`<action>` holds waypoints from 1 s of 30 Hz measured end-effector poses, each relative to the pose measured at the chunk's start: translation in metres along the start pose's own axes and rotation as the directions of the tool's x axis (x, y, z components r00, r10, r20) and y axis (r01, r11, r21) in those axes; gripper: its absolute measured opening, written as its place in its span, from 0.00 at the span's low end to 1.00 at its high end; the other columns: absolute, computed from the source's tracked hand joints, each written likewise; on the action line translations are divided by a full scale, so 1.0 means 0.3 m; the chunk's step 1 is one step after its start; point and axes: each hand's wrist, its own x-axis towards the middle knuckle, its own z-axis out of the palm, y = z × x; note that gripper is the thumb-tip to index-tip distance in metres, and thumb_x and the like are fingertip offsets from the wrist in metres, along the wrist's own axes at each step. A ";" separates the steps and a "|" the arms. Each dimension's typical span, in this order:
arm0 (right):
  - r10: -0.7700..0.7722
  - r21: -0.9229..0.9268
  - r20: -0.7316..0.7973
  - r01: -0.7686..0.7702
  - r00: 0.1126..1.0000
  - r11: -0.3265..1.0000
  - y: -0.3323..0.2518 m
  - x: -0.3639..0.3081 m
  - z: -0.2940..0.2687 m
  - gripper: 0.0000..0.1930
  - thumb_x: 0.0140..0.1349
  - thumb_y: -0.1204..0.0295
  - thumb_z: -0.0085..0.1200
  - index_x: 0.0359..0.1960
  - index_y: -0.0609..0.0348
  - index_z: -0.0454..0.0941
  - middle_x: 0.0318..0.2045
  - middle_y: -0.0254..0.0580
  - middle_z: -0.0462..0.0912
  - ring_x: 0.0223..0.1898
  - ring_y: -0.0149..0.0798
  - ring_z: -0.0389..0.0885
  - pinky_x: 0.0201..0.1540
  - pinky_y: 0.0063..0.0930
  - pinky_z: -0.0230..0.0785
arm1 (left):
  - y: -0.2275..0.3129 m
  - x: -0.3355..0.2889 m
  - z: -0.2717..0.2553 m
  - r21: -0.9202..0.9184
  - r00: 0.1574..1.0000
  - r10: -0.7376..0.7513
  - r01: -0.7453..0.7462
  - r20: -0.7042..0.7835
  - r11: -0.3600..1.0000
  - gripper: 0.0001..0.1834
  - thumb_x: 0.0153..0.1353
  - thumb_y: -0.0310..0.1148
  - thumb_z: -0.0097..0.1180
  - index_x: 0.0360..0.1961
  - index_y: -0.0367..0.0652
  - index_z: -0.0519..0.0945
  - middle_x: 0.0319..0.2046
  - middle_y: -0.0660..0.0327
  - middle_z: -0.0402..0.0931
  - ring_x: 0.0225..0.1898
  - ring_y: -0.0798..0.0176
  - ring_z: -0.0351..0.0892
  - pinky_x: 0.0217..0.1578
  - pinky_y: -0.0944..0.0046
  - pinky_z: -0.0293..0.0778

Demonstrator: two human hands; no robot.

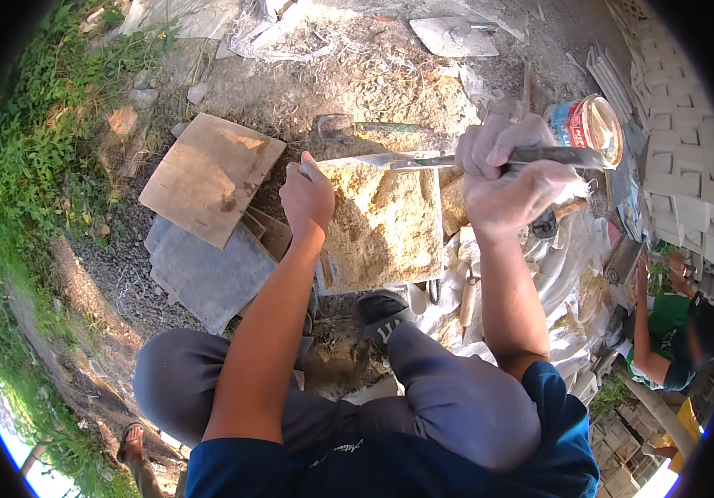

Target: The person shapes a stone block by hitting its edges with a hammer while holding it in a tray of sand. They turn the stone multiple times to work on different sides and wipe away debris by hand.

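In front of my knees a square slab (382, 224) shows a rough face caked in yellowish mortar. My left hand (307, 199) is closed around its far left corner, thumb on top. My right hand (510, 170), dusty pale, wraps the dark handle of a long metal tool (423, 163). That tool's narrow metal end reaches left over the slab's far edge; whether it touches is unclear, and its exact kind cannot be made out. Just beyond the slab lies a dusty tool with a broad head (336, 127) and a long handle.
Left of the slab, a brown tile (212, 178) overlaps grey tiles (207, 270). A tin can (585, 133) stands right of my right hand, above a hammer (545, 224). Farther off is a trowel (456, 37). White sheeting (564, 274) and another person (672, 332) are at right.
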 end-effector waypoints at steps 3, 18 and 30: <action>-0.041 0.114 0.040 0.036 0.998 0.993 -0.085 0.015 0.013 0.36 0.69 0.36 0.29 0.24 0.60 0.63 0.14 0.32 0.63 0.14 0.23 0.49 0.15 0.19 0.43 | 0.006 -0.017 -0.006 -0.029 1.000 0.019 -0.019 0.006 0.999 0.29 0.73 0.51 0.36 0.36 0.32 0.76 0.34 0.34 0.79 0.42 0.27 0.76 0.45 0.37 0.69; -0.013 -0.083 0.099 0.021 0.995 0.996 0.053 -0.083 -0.035 0.30 0.70 0.43 0.42 0.21 0.59 0.61 0.16 0.33 0.64 0.14 0.26 0.61 0.14 0.22 0.48 | 0.021 -0.014 0.002 -0.022 1.000 0.003 -0.003 -0.003 1.000 0.29 0.73 0.50 0.36 0.39 0.31 0.77 0.37 0.32 0.79 0.45 0.27 0.76 0.46 0.38 0.70; 0.043 -0.082 0.074 -0.037 0.996 0.996 0.068 -0.081 -0.020 0.32 0.68 0.39 0.42 0.22 0.58 0.62 0.13 0.29 0.61 0.13 0.26 0.58 0.15 0.23 0.50 | 0.001 -0.010 0.003 0.000 0.998 0.056 -0.056 0.006 0.998 0.27 0.74 0.49 0.36 0.38 0.32 0.74 0.31 0.34 0.79 0.38 0.29 0.78 0.40 0.38 0.72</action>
